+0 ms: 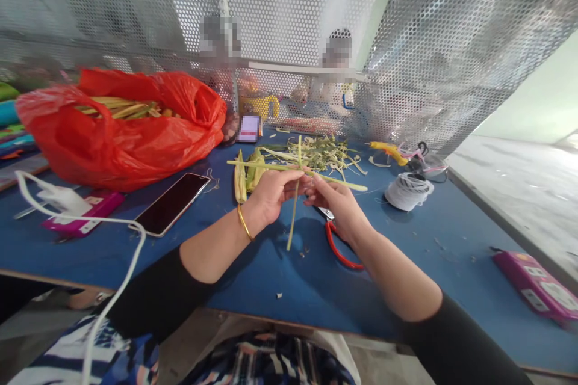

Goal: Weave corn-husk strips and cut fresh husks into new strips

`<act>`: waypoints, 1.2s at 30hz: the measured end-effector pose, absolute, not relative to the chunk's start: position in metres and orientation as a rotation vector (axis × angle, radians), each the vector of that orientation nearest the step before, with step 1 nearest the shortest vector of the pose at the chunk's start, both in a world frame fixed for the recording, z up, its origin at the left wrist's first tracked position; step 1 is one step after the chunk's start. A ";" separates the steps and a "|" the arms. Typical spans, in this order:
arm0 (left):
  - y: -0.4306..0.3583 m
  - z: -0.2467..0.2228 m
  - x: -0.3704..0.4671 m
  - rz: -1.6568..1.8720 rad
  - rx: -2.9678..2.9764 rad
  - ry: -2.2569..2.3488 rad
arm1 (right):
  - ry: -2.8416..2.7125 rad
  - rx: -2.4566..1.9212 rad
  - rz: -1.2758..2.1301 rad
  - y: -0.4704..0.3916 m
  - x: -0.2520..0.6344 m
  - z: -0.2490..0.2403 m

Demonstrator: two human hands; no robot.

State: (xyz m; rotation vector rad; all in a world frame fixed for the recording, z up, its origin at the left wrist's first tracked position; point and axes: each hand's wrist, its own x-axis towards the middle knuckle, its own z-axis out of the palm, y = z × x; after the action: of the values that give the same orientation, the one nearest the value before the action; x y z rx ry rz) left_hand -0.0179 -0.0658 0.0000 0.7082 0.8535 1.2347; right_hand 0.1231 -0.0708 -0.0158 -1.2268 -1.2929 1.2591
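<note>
Two thin green-yellow strips cross each other over the blue table [253,277]. One strip [350,184] runs roughly left to right, the other [293,222] from far to near. My left hand [273,192] pinches them near the crossing, a gold bangle on its wrist. On the right side of the crossing my right hand [332,198] also grips the strips, with fingertips close to those of my left hand. Red-handled scissors [336,249] lie beneath my right hand, partly hidden by it. Short thick green pieces [241,177] rest just beyond my left hand.
A red plastic bag [149,150] of strips stands at the left, near a phone [173,203] and power strip [85,216]. Scraps [323,153] lie behind my hands. White twine [408,190] and another power strip [535,286] are right. People sit behind perforated mesh [298,12].
</note>
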 end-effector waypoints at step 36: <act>-0.045 -0.008 -0.040 0.969 1.336 0.631 | -1.562 -1.073 0.907 -0.064 0.142 0.004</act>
State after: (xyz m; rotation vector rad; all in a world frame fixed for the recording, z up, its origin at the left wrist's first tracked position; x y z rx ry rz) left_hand -0.0404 -0.0450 -0.0084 1.3359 0.6315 0.9694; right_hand 0.1423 -0.0643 0.0037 -1.0727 -1.5616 0.9066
